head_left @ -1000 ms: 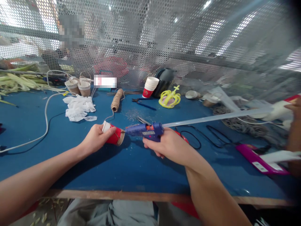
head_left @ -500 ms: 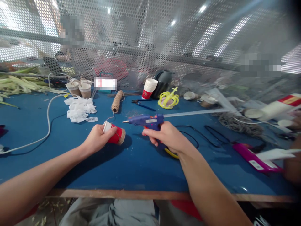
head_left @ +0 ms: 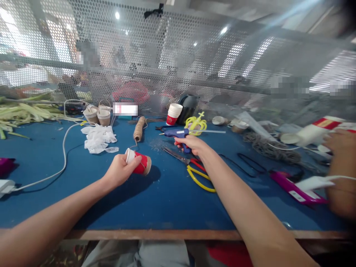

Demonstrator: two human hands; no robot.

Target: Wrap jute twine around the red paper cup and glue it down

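My left hand (head_left: 122, 167) is closed round a red and white paper cup (head_left: 142, 164), tilted on its side with its base to the right. Twine is wound round the cup's base end and trails back to a spool of twine (head_left: 139, 129). Farther off, my right hand (head_left: 193, 144) grips a blue hot glue gun (head_left: 174, 132), its nozzle pointing left and a long clear glue stick (head_left: 208, 131) coming out of its back. Scissors (head_left: 200, 178) with red and yellow handles lie below my right hand, blades towards the left.
White gloves (head_left: 99, 139), two twine-wrapped cups (head_left: 104, 116) and a white cable (head_left: 62, 163) lie left. Stacked paper cups (head_left: 174, 113) and a yellow crown-shaped frame (head_left: 196, 124) stand behind. Grey cord (head_left: 272, 150), a magenta device (head_left: 297, 188) and another person's hand (head_left: 340, 148) are right.
My right hand has carried the glue gun away from me, towards the back of the table, uncovering the scissors. My left hand still holds the cup. Another person's hand has come into view at right.
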